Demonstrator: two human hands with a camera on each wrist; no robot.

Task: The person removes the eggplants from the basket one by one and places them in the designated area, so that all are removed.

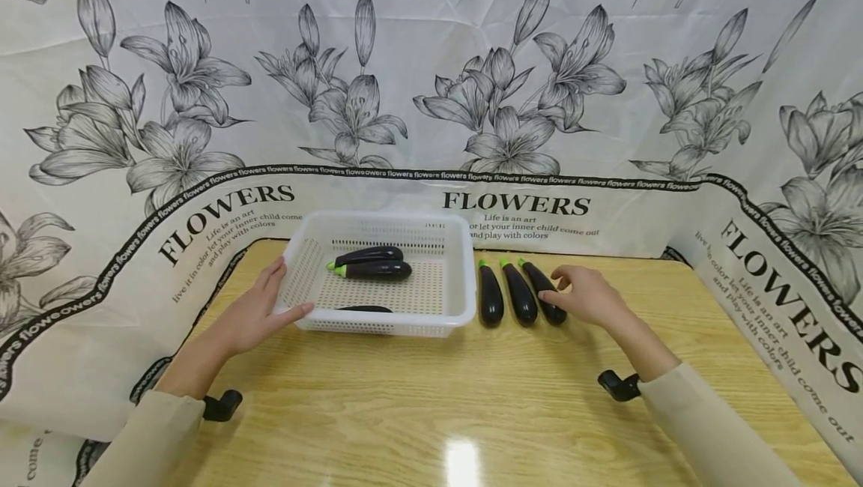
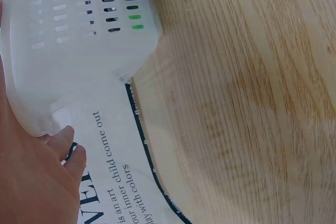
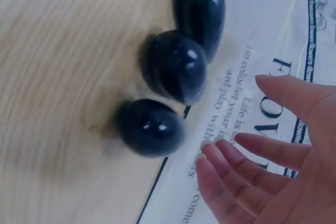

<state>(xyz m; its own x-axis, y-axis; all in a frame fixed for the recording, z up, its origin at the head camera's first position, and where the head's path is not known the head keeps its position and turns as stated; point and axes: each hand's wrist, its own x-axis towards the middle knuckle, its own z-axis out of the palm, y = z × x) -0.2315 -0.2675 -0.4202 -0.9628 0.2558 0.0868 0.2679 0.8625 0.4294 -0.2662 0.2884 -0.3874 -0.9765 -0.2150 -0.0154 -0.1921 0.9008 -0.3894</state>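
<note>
A white perforated plastic basket stands on the table, and my left hand grips its left end, thumb at the front rim. The left wrist view shows fingertips curled at the rim of the basket. Inside lie two dark eggplants with green stems, side by side, plus one partly hidden behind the front wall. Right of the basket, three eggplants form a row. My right hand hovers at the rightmost eggplant, fingers loosely bent. In the right wrist view, a gap separates it from the eggplants.
The wooden table stretches in front of the basket. Behind and at both sides hangs a white cloth printed with flowers and lettering. Black wrist mounts sit below each sleeve.
</note>
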